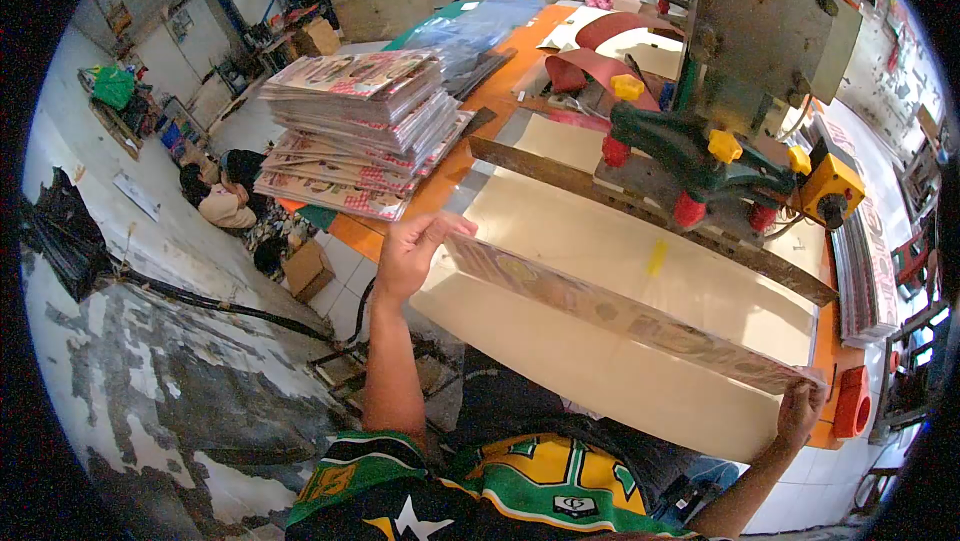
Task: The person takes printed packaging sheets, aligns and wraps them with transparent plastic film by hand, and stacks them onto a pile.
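Note:
My left hand (pixel 410 256) pinches the left end of a long printed sheet (pixel 600 307), which looks glossy like plastic. At the sheet's other end my right hand (pixel 803 411) grips the corner with closed fingers. Between my hands the sheet is stretched and tilted, seen nearly edge-on, above a cream-coloured board (pixel 570 224). A strip of yellow tape (pixel 657 257) shows on the board. Just beyond, a long metal bar (pixel 560 176) crosses under a press machine (pixel 760 31) with yellow knobs and red feet.
A tall stack of printed sheets (pixel 350 126) stands on the orange table (pixel 355 238) at left. Another stack (pixel 865 271) is at right, near a red tape dispenser-like object (pixel 852 401). A yellow control box (pixel 835 184) hangs on the press. A person (pixel 225 203) sits on the floor at left.

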